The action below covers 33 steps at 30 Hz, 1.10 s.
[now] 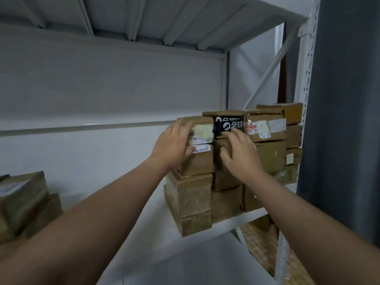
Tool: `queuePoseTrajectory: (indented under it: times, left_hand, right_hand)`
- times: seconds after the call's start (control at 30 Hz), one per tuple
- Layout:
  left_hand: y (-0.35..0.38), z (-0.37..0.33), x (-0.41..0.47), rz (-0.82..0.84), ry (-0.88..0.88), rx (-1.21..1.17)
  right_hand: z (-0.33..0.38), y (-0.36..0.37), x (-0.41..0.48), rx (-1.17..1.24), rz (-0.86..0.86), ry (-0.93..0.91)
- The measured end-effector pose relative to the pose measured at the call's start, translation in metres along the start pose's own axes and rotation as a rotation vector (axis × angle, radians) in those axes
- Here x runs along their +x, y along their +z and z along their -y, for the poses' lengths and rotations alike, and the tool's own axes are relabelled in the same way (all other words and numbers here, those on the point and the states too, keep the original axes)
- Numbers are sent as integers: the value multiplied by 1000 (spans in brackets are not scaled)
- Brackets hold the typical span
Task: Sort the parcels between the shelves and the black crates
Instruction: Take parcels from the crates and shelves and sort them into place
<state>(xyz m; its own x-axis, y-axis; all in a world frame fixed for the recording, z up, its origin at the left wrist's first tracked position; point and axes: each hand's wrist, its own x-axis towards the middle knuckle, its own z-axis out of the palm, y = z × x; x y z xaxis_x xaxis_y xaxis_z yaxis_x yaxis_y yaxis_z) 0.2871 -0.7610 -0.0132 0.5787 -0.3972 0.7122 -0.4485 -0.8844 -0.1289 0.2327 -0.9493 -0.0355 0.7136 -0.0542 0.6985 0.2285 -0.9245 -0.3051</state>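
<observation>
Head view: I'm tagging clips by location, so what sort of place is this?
Probably a parcel storeroom or small warehouse: a white perforated steel shelving rack, stacked brown cardboard parcels bearing printed shipping labels, and another parcel pile at far left.

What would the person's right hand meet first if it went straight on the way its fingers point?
Probably the black-printed parcel topping the middle stack: the right hand has its fingers spread, pointing up and forward at its lower edge. Depth is unclear; they may already touch.

A grey curtain [345,120] hangs right, white wall [102,89] behind.
</observation>
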Motion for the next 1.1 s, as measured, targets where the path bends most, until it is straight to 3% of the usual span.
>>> queuePoseTrajectory:
  times: [0.23,0.47,0.7,0.87,1.1]
  left_hand:
    - [22,13,53,144,-141,-221]
    - [26,6,27,-153,-184,-458]
    - [24,-2,7,-384,-269,-851]
    - [8,-8,3,-378,-471,-1241]
    - [-19,5,-8,-376,-621,-1483]
  right_hand:
    - [2,1,44,60,-44,-8]
    - [10,10,56,143,26,-57]
    - [21,20,57,657,-9,-192]
    - [43,21,40,714,-1,-252]
    - [54,21,30,1000,-59,-259]
